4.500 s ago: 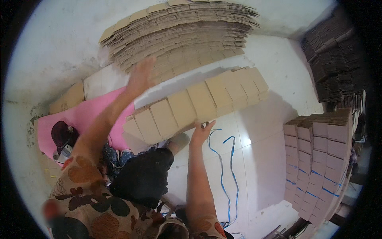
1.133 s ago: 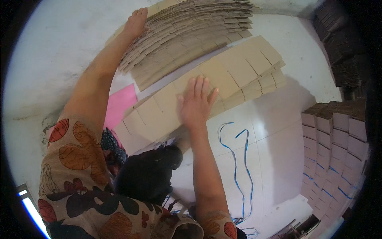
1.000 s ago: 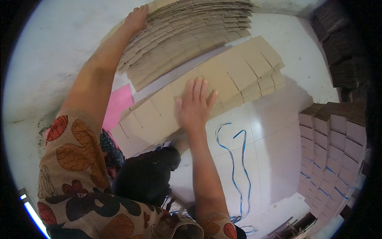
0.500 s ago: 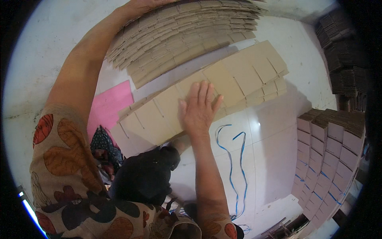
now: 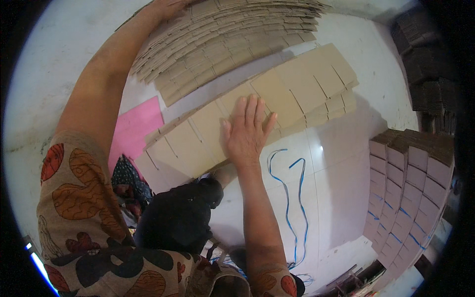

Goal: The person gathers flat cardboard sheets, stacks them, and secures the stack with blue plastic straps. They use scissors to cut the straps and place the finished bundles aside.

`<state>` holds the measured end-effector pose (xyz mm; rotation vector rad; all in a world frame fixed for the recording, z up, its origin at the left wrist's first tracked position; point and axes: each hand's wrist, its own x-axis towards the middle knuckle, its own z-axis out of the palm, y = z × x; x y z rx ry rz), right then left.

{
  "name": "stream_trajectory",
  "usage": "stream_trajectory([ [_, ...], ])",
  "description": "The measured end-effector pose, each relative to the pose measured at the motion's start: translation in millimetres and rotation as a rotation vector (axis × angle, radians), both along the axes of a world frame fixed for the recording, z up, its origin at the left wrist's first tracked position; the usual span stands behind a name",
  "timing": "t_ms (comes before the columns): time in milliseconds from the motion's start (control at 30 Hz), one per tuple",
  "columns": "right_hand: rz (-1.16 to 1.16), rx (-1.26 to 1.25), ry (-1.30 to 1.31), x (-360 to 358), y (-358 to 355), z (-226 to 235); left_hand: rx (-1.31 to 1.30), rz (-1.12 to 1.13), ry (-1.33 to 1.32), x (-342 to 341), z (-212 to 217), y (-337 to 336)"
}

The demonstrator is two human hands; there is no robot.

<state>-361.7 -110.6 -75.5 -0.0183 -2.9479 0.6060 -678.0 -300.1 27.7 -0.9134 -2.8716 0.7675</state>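
At the far left corner of the fanned cardboard stack [image 5: 232, 44], the left hand [image 5: 166, 7] rests flat and open. Just below that stack lies a nearer row of flat cardboard sheets [image 5: 297, 91]; the right hand [image 5: 247, 133] presses on it, fingers spread, gripping nothing. A blue strap [image 5: 292, 198] lies on the floor below.

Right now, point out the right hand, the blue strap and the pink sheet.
right hand [image 5: 246, 132], head view, back of the hand
blue strap [image 5: 288, 198], head view, left run of the loop
pink sheet [image 5: 134, 124], head view, bare middle
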Motion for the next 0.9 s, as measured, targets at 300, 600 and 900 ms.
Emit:
stream_trajectory([
  [300,0.006,-0.013,0.031,0.0,-5.3,0.9,0.334,0.014,0.001,19.0,14.2,18.3],
  [600,-0.027,-0.048,0.026,0.6,6.0,1.9,0.538,-0.028,0.142,182.5,74.7,55.1],
  [900,0.014,-0.139,0.117,17.5,6.9,-6.0,0.347,0.033,-0.209,311.3,15.8,81.0],
])
